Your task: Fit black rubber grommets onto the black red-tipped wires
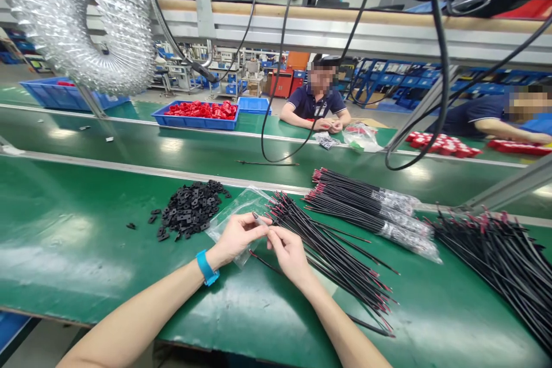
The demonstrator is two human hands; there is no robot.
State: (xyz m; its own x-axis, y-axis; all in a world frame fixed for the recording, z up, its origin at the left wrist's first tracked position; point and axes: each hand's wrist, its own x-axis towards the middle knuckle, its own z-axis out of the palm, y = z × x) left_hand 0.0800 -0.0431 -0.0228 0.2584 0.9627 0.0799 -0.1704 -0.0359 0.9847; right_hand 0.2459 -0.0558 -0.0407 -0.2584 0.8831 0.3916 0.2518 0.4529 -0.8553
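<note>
Wires (332,247), black with red tips, lie fanned in a loose bundle on the green table (64,230), just right of the hands. Farther right lie bagged bundles (388,213). A clear bag (235,213) sits under the hands, a heap of black clips (190,210) to its left. Left hand (235,238) and right hand (288,253) meet fingertip to fingertip, pinching one small piece (too tiny to identify).

Both bare forearms reach forward and inward from the lower edge, converging at centre. Left hand (235,237) palm-down, thumb and forefinger pinched together, other fingers curled; blue band on its wrist. Right hand (290,252) just beside it, fingertips touching the left's, knuckles up, fingers bent in a pinch.
</note>
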